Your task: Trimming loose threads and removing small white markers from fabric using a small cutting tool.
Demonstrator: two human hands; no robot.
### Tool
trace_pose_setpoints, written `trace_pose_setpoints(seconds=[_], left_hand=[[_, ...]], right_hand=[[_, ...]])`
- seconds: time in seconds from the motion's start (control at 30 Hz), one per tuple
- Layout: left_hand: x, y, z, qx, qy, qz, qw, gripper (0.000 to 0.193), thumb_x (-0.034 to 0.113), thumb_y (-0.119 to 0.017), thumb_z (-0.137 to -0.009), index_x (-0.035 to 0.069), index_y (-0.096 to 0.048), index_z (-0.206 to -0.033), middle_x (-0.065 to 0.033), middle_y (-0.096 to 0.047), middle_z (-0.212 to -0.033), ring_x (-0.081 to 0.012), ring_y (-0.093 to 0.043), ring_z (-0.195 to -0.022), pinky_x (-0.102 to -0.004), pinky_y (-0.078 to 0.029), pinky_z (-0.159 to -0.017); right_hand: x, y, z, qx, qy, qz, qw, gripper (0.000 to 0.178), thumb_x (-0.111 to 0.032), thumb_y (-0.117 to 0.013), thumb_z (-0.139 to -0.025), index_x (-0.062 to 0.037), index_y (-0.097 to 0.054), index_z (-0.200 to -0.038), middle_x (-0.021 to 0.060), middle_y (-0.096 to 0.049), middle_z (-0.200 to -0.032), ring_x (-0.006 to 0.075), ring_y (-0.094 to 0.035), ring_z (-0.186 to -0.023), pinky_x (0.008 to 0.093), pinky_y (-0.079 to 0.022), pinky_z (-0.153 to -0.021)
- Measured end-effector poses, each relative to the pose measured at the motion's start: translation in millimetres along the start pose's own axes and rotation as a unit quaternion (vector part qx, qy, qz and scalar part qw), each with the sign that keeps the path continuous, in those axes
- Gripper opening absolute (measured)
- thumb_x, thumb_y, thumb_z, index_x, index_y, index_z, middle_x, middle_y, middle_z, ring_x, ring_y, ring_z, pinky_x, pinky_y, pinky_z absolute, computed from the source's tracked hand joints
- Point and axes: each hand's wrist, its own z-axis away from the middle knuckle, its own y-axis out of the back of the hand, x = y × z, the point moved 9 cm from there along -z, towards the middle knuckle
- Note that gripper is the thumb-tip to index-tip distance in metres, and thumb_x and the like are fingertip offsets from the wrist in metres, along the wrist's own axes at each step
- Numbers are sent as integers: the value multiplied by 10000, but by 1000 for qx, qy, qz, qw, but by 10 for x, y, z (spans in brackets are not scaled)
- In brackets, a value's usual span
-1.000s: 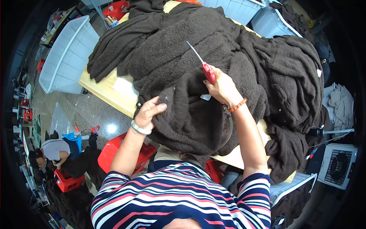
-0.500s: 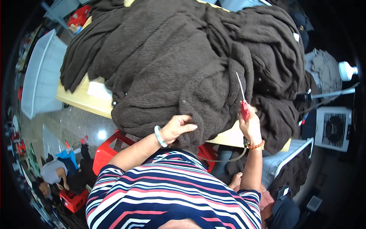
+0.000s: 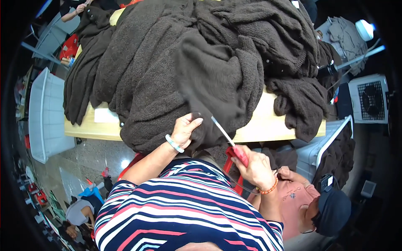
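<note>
My left hand [image 3: 183, 130], with a pale bangle at its wrist, pinches the edge of a dark brown fleecy knit garment [image 3: 209, 75] at the table's near edge. A small pale dot, perhaps a button, shows beside its fingertips. The loose part of the garment is blurred by motion. My right hand [image 3: 257, 169] is closed round a red-handled tool [image 3: 240, 154] with a long thin metal shaft. The tip points up and left, close to the garment and a little right of my left hand. A thin cord or tube hangs near my right wrist; its end is hidden.
More brown garments [image 3: 138, 62] are heaped over the wooden table [image 3: 264, 121]. A white sheet [image 3: 105, 115] lies at its left. White bins [image 3: 39, 113] stand on both sides. Beside my right arm sits a person in pink [image 3: 293, 201]. Another person's hands [image 3: 79, 8] show at far left.
My right hand has come down and left with the tool, its tip now nearer my left hand. The garment's middle has been flung up and shifted. The person in pink shows more fully.
</note>
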Motion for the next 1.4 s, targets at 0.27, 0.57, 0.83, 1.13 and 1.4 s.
trace_pose_setpoints(seconds=[0.27, 0.57, 0.83, 1.13, 1.4], left_hand=[[168, 375, 15, -30, -19, -50, 998, 234, 27, -640, -927, -11, -640, -1158, -74, -691, -1108, -151, -660, -957, -303, -532, -887], [309, 675, 120, -46, -25, -60, 997, 275, 54, -660, -922, -16, -629, -1187, -69, -679, -1146, -143, -633, -1023, -302, -490, -944], [327, 842, 178, -70, 20, -15, 997, 347, 61, -667, -916, 28, -581, -1250, -43, -648, -1191, -130, -613, -1059, -317, -492, -942], [377, 801, -53, -59, 49, -63, 995, 143, 112, -710, -894, 82, -647, -1019, 20, -676, -910, -75, -628, -790, -244, -507, -724], [553, 630, -12, -81, 50, -74, 993, 105, 99, -683, -917, 77, -616, -995, 6, -672, -938, -81, -639, -845, -236, -517, -748]], right_hand=[[-363, -505, 354, -63, -41, -14, 997, 310, -288, -661, -872, -114, -614, -1124, 188, -661, -741, 386, -666, -717, 465, -526, -656], [-767, -791, 208, -13, -79, 17, 997, 289, -273, -640, -882, -126, -623, -1130, 205, -657, -727, 397, -664, -700, 478, -537, -654], [-926, -995, 238, -27, -72, 17, 997, 323, -248, -647, -868, -116, -598, -1159, 191, -664, -758, 387, -669, -740, 475, -528, -675], [-965, -908, 139, 34, -87, 16, 996, 319, -230, -665, -862, -110, -602, -1151, 188, -666, -753, 387, -670, -733, 472, -528, -673], [-866, -863, 72, 44, -56, -6, 997, 306, -234, -674, -868, -106, -598, -1136, 177, -662, -740, 380, -668, -716, 460, -530, -661]])
